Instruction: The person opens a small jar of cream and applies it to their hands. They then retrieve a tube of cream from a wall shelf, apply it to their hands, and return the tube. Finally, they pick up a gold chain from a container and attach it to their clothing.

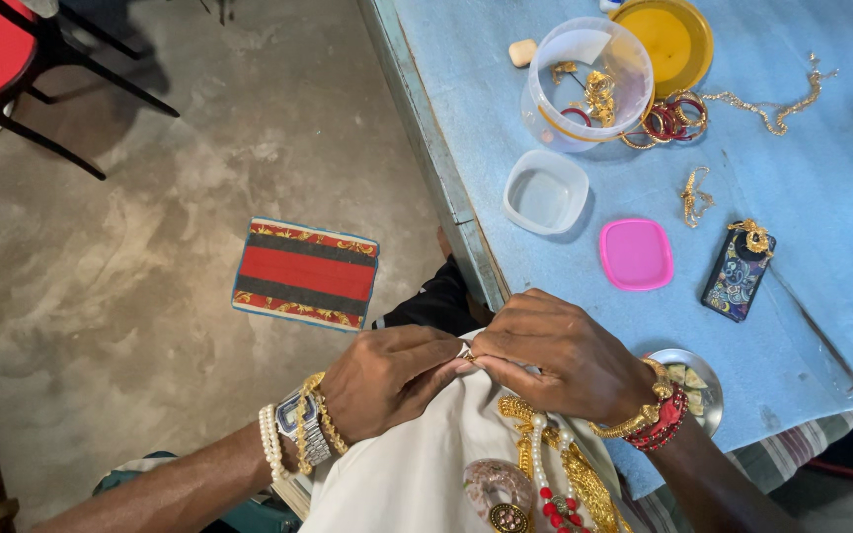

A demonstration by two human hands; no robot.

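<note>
Low in the frame, left hand (392, 380) and right hand (555, 355) meet fingertip to fingertip, pinching what looks like a small gold piece (465, 351) over white cloth (417, 464); blue table (821, 197) beyond.

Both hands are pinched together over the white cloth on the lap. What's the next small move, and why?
Probably keep the pinch and finish working that tiny gold piece: the left hand and right hand meet fingertip to fingertip on it above the white cloth, and what it is stays too small to tell.
</note>
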